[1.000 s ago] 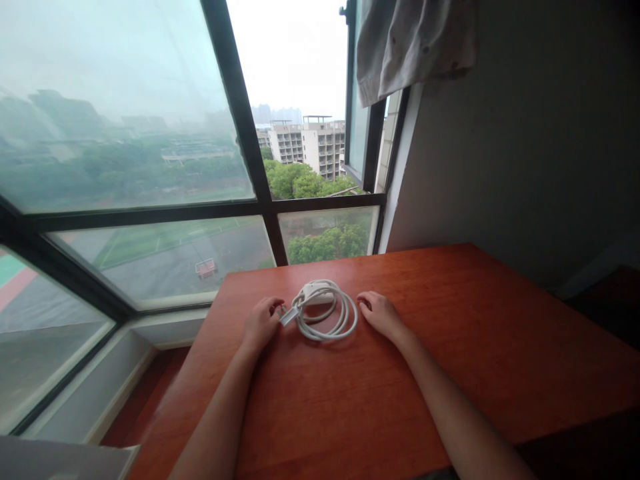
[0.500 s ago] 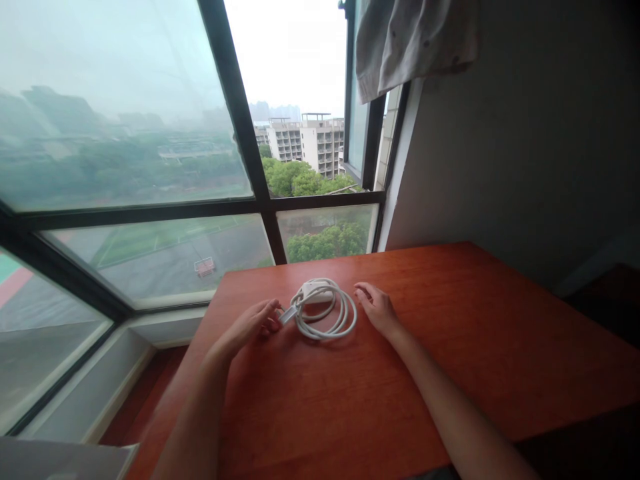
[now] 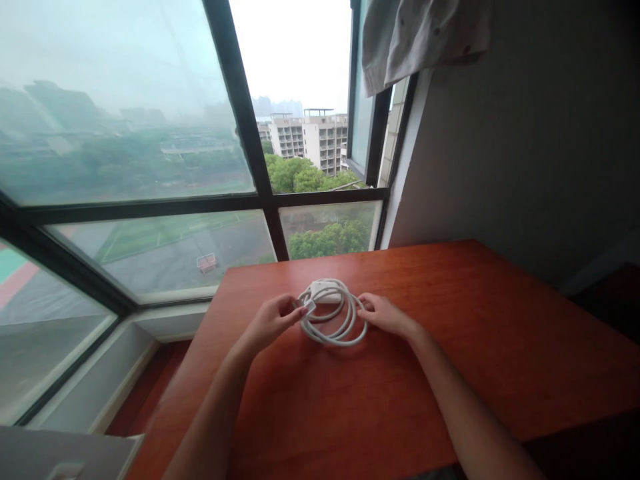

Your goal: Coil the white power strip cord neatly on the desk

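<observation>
The left forearm (image 3: 217,393) and right forearm (image 3: 455,393) stretch forward, bare, angling inward. The left hand (image 3: 274,320) pinches between thumb and fingers; the right hand (image 3: 384,315) curls, palm inward, its fingertips pointing toward the left.

1 head cam, worn on the person, so it's first-person. Lens sits above the near side of the table (image 3: 340,413), faces 12 o'clock, pitched down; verticals converge toward the bottom. Left forearm (image 3: 215,407) enters at 7 o'clock, right forearm (image 3: 460,407) at 5. Frame centre falls about on the table's far edge. Left hand (image 3: 273,317), right hand (image 3: 383,313) and white cable (image 3: 345,344) sit just below centre, around 6, at mid-range, small in frame. Wide field: window (image 3: 200,204) spans 8 to 12, wall (image 3: 525,133) 1 to 3.
</observation>
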`<move>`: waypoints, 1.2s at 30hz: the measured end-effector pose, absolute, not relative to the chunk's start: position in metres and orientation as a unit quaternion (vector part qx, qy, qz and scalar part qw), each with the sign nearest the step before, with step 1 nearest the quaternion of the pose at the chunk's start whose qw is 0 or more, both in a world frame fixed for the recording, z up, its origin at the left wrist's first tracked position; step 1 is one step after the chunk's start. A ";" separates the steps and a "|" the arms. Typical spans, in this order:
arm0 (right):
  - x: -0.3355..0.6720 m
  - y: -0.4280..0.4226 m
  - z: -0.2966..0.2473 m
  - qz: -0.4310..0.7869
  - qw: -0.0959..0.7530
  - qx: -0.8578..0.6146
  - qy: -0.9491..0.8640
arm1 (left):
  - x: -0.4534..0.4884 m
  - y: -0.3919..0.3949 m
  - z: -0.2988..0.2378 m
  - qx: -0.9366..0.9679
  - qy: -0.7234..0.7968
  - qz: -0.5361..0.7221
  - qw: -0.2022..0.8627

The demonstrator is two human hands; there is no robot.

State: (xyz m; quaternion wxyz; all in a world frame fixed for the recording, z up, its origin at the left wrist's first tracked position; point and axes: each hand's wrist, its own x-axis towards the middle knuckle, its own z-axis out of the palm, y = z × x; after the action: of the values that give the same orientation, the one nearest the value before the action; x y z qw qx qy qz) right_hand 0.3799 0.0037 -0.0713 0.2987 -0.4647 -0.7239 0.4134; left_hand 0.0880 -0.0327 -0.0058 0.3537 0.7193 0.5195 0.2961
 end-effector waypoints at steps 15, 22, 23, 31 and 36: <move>0.386 0.010 -0.071 0.279 0.396 -0.526 -0.699 | 0.133 -0.042 -0.027 0.788 0.552 0.226 0.152; 0.378 0.005 -0.062 0.276 0.394 -0.440 -0.758 | 0.158 -0.048 -0.044 0.800 0.563 0.194 0.081; 0.379 0.004 -0.060 0.263 0.390 -0.447 -0.761 | 0.158 -0.048 -0.045 0.797 0.561 0.207 0.083; 0.389 0.004 -0.050 0.291 0.425 -0.507 -0.691 | 0.141 -0.033 -0.051 0.752 0.537 0.376 0.078; 0.401 0.009 -0.055 0.320 0.382 -0.526 -0.689 | 0.135 -0.023 -0.059 0.731 0.510 0.404 0.206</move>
State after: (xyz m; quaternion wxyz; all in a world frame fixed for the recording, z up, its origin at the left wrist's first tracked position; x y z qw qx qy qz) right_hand 0.4011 0.0094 -0.0545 0.3820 -0.5264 -0.6889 0.3199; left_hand 0.1351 -0.0234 -0.0594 0.2063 0.7314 0.5096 0.4035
